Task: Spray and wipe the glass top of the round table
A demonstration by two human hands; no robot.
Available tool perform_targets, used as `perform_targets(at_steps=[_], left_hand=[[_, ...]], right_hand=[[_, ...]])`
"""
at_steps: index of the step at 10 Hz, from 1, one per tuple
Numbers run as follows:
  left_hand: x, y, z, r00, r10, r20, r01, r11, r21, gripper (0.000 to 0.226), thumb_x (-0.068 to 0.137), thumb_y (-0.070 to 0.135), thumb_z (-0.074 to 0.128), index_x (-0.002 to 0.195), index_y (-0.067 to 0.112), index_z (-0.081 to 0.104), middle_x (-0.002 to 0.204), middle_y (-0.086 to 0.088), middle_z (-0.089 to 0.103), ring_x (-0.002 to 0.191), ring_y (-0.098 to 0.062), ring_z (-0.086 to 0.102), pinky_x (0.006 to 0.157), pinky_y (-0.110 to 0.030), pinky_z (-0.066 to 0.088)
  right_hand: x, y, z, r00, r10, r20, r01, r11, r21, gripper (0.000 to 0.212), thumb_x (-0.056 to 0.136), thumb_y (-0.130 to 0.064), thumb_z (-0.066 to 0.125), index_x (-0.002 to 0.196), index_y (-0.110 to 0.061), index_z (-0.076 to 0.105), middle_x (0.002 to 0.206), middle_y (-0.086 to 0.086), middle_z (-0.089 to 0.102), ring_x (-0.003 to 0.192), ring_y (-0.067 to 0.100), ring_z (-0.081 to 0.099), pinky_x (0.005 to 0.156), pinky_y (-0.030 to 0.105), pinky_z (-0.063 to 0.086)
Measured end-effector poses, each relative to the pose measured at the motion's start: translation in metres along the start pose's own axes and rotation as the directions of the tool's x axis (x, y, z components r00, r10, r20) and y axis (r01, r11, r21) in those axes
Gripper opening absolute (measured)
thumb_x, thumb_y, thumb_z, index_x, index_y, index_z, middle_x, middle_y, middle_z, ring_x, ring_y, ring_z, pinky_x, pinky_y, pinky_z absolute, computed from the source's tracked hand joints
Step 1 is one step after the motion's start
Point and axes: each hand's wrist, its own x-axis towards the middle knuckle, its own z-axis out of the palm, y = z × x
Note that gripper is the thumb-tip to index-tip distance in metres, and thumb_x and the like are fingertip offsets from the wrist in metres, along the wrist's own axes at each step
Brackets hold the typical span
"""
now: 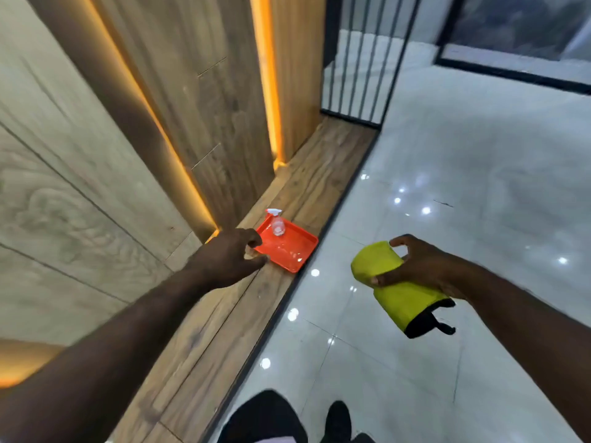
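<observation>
A clear spray bottle [277, 222] with a white trigger stands upright in the far corner of an orange tray [291, 251] on a low wooden ledge. My left hand [232, 255] reaches out just left of the tray's near corner, fingers loosely curled and holding nothing. My right hand [419, 266] grips a folded yellow-green cloth with black trim [398, 289] over the tiled floor, right of the tray. No round table or glass top is in view.
The wooden ledge [243, 314] runs along a wood-panelled wall [208, 107] lit by orange strips. Glossy white floor tiles [447, 155] lie to the right. Black vertical bars [361, 59] stand at the far end. My dark shoes [339, 420] show at the bottom.
</observation>
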Motion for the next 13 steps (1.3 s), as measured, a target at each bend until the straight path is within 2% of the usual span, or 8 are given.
perform_targets(at_steps=[3,5,6,9,10,11,12,13], left_hand=[[0.103,-0.071,0.026,0.956,-0.293,0.020,0.290,0.931,-0.220,0.040,0.095,0.050,0.070,0.124,0.022,0.066,0.117,0.007,0.067,0.096,-0.012,0.063,0.082,-0.033,0.053],[0.192,-0.112,0.056,0.890,-0.437,0.129,0.455,0.828,-0.327,0.041,0.094,0.052,0.070,0.120,0.020,0.067,0.118,0.004,0.070,0.091,-0.013,0.063,0.087,-0.035,0.056],[0.231,-0.116,0.072,0.837,-0.512,0.191,0.544,0.748,-0.381,0.044,0.094,0.053,0.069,0.123,0.020,0.066,0.119,0.002,0.071,0.091,-0.013,0.063,0.089,-0.033,0.056],[0.289,-0.110,0.115,0.577,-0.790,0.210,0.743,0.400,-0.537,0.036,0.092,0.052,0.071,0.117,0.026,0.067,0.111,0.009,0.068,0.088,-0.006,0.063,0.086,-0.025,0.050],[0.302,-0.089,0.126,0.538,-0.808,0.238,0.750,0.331,-0.572,0.036,0.092,0.051,0.072,0.117,0.026,0.066,0.112,0.009,0.069,0.078,0.000,0.062,0.081,-0.025,0.049],[0.315,-0.077,0.131,0.525,-0.818,0.233,0.747,0.312,-0.587,0.036,0.093,0.051,0.071,0.118,0.026,0.066,0.114,0.007,0.070,0.080,-0.002,0.062,0.083,-0.027,0.051],[0.330,-0.066,0.135,0.514,-0.836,0.194,0.725,0.302,-0.619,0.034,0.093,0.048,0.072,0.118,0.024,0.067,0.113,0.005,0.071,0.080,-0.005,0.061,0.084,-0.029,0.052],[0.330,-0.055,0.134,0.515,-0.838,0.178,0.717,0.308,-0.625,0.031,0.093,0.046,0.073,0.115,0.025,0.067,0.111,0.004,0.071,0.079,-0.004,0.062,0.084,-0.029,0.054]], right_hand=[[0.217,-0.102,-0.005,0.959,0.019,0.282,0.067,0.954,-0.292,0.095,0.062,-0.020,0.106,0.140,-0.034,0.053,0.134,0.008,0.057,0.114,0.028,0.063,0.077,0.037,0.060],[0.362,-0.158,0.021,0.952,-0.011,0.305,0.168,0.853,-0.494,0.049,0.072,-0.018,0.098,0.115,-0.025,0.076,0.130,0.010,0.065,0.098,0.020,0.064,0.071,0.027,0.056],[0.431,-0.179,0.048,0.927,-0.099,0.362,0.309,0.748,-0.587,0.035,0.079,-0.011,0.089,0.111,-0.018,0.079,0.135,0.007,0.069,0.120,0.027,0.067,0.095,0.026,0.052],[0.583,-0.213,0.112,0.810,-0.174,0.561,0.555,0.538,-0.635,0.035,0.092,-0.005,0.062,0.122,-0.018,0.077,0.144,0.009,0.064,0.134,0.031,0.061,0.113,0.030,0.049],[0.599,-0.232,0.115,0.721,-0.148,0.677,0.662,0.436,-0.609,0.036,0.097,-0.005,0.061,0.127,-0.018,0.076,0.145,0.005,0.064,0.139,0.031,0.058,0.114,0.033,0.049],[0.599,-0.236,0.105,0.683,-0.123,0.720,0.697,0.405,-0.592,0.035,0.098,-0.008,0.063,0.131,-0.017,0.074,0.145,0.006,0.065,0.139,0.029,0.059,0.111,0.033,0.050],[0.606,-0.238,0.086,0.644,-0.101,0.758,0.719,0.420,-0.554,0.037,0.096,-0.008,0.069,0.131,-0.018,0.075,0.141,0.004,0.070,0.130,0.024,0.065,0.100,0.026,0.050],[0.605,-0.237,0.075,0.655,-0.083,0.751,0.683,0.491,-0.541,0.039,0.090,-0.009,0.077,0.127,-0.021,0.078,0.128,0.004,0.076,0.117,0.023,0.072,0.091,0.025,0.053]])
